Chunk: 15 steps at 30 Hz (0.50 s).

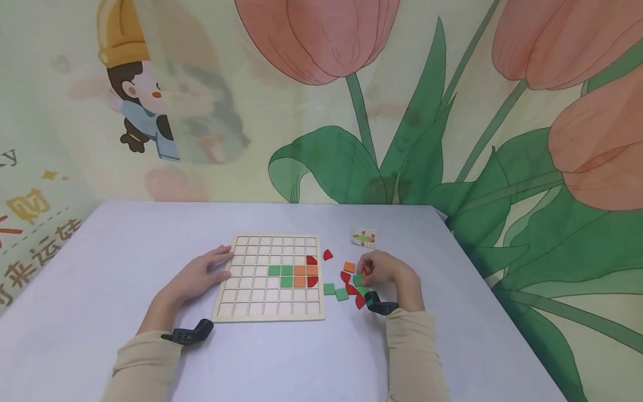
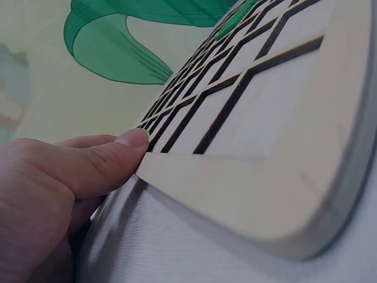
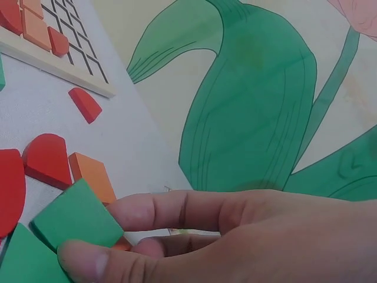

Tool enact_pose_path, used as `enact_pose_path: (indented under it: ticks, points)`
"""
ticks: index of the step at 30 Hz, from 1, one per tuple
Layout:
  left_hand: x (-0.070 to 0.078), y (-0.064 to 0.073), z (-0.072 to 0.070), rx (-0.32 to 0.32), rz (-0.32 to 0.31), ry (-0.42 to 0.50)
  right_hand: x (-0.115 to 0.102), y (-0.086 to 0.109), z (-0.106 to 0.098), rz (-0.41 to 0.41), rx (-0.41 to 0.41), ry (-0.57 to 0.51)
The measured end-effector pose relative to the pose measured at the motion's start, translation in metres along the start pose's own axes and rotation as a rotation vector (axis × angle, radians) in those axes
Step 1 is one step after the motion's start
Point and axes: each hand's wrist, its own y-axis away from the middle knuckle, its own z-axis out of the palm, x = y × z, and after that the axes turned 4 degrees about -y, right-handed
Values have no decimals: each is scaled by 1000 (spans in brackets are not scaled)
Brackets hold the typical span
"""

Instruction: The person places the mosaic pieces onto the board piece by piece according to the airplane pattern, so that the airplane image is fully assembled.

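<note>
A wooden grid board point(image 1: 243, 285) lies flat on the table, several green, orange and red tiles set in its cells towards the right. At its left edge rests my left hand point(image 1: 198, 273), the thumb point(image 2: 126, 144) against the frame in the left wrist view. To the right of the board, my right hand point(image 1: 387, 271) pinches a green square tile point(image 3: 79, 215) between thumb and forefinger, above a loose pile. That pile holds red rounded tiles point(image 3: 47, 159), another green tile point(image 3: 29, 259) and an orange square point(image 3: 93, 175); the hand hides part of it.
A small printed picture card point(image 1: 364, 237) lies behind the right hand. One red rounded tile point(image 1: 328, 254) sits apart near the board's right edge. Two green squares, one a green tile point(image 1: 329, 288), lie beside that edge. The white table point(image 1: 271, 363) meets a painted backdrop.
</note>
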Motion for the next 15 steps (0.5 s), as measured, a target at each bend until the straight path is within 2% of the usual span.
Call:
enact_pose_path:
  ticks: [10, 15]
  points:
    - [-2, 0, 0, 4, 10, 21, -7, -2, -5, -25, -13, -1]
    - [-3, 0, 0, -1, 15, 11, -11, -1, -2, -4, 16, -5]
